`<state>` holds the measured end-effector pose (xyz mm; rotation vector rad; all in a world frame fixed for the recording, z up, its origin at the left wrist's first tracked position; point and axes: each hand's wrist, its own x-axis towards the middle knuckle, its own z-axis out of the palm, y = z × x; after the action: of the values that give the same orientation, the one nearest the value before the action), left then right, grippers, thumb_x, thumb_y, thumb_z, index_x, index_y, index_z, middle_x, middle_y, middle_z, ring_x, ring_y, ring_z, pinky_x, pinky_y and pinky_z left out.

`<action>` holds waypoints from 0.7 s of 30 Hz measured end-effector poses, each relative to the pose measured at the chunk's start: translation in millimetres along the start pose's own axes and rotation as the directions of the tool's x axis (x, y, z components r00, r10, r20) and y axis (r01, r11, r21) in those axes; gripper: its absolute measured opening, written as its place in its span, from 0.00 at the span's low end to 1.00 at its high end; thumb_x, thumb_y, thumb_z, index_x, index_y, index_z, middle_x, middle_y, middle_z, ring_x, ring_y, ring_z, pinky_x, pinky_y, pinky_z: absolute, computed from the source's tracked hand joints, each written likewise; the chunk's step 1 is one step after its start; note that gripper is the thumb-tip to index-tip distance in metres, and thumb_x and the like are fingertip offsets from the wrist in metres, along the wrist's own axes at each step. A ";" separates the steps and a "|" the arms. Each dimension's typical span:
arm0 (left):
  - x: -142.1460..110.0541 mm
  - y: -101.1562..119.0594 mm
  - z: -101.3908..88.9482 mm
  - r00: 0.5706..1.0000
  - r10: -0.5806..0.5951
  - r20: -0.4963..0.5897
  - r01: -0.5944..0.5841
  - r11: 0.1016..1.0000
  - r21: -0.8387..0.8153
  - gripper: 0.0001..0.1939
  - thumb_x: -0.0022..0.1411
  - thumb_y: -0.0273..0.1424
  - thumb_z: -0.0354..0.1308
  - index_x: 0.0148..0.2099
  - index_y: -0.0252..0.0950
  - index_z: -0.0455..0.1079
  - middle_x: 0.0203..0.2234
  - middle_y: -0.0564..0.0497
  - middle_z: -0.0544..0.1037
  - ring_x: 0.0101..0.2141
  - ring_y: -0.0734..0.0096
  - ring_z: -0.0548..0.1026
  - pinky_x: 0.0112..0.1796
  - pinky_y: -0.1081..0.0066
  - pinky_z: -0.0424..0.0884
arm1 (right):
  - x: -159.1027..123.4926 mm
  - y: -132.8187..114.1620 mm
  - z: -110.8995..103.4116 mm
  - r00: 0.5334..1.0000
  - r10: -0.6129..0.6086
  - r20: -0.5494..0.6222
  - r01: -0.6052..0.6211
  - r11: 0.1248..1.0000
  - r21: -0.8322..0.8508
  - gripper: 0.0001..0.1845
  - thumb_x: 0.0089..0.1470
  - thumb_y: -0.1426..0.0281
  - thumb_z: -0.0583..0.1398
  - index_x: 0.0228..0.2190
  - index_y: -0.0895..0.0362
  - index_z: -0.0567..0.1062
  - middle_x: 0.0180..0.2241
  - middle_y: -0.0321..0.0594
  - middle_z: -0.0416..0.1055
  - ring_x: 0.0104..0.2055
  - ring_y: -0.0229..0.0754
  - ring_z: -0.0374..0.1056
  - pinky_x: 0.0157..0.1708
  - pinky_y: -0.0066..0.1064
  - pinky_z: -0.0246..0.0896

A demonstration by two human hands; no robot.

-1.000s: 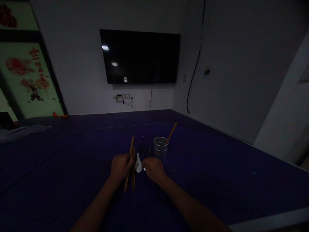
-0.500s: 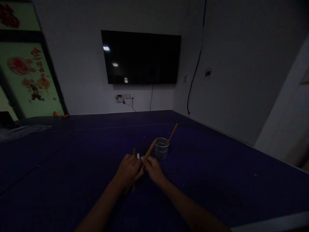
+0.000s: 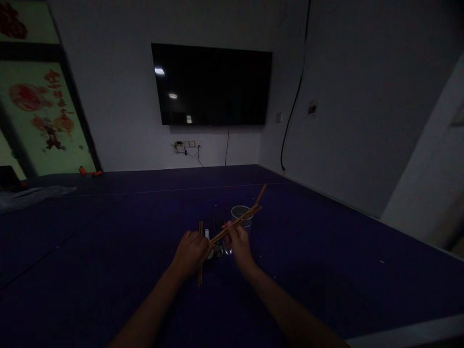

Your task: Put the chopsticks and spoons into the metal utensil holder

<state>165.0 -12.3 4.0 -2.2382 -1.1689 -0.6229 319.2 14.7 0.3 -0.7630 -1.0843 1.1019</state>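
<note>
Wooden chopsticks (image 3: 248,213) slant up to the right, gripped by my right hand (image 3: 239,245) around their middle. My left hand (image 3: 191,252) is closed at their lower ends. Behind my right hand stands a round metal cup (image 3: 236,210), partly hidden by the chopsticks and fingers. Another chopstick (image 3: 262,192) leans out of the cup. Under and beside my left hand, a pair of chopsticks (image 3: 200,277) lies on the blue surface. Between my hands lie a white-handled spoon (image 3: 207,234) and a shiny metal spoon (image 3: 227,249), both partly covered.
A dark blue surface (image 3: 311,261) spreads to the walls. On the far wall hangs a television (image 3: 213,87), with sockets and cables (image 3: 192,144) below. Clear plastic sheeting (image 3: 36,195) and small orange objects (image 3: 82,170) lie at the left. A black cable (image 3: 292,113) hangs at the right.
My right hand has moved slightly right and up along the chopsticks. They now tilt lower, their tips crossing in front of the cup. The spoons between my hands show more.
</note>
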 end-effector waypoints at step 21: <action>-1.7 -17.1 17.7 0.845 -0.408 0.345 0.450 0.892 -0.045 0.19 0.63 0.40 0.40 0.36 0.36 0.68 0.34 0.45 0.76 0.36 0.66 0.73 0.37 0.68 0.61 | 35.8 -33.3 -51.8 0.832 -0.527 -0.174 0.129 0.489 -0.863 0.32 0.59 0.54 0.38 0.33 0.61 0.73 0.30 0.49 0.73 0.33 0.45 0.68 0.31 0.30 0.54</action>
<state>152.4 6.3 -6.1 -2.2504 -1.8850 -0.5100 381.3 40.0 24.3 -1.3859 -1.2882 -0.0379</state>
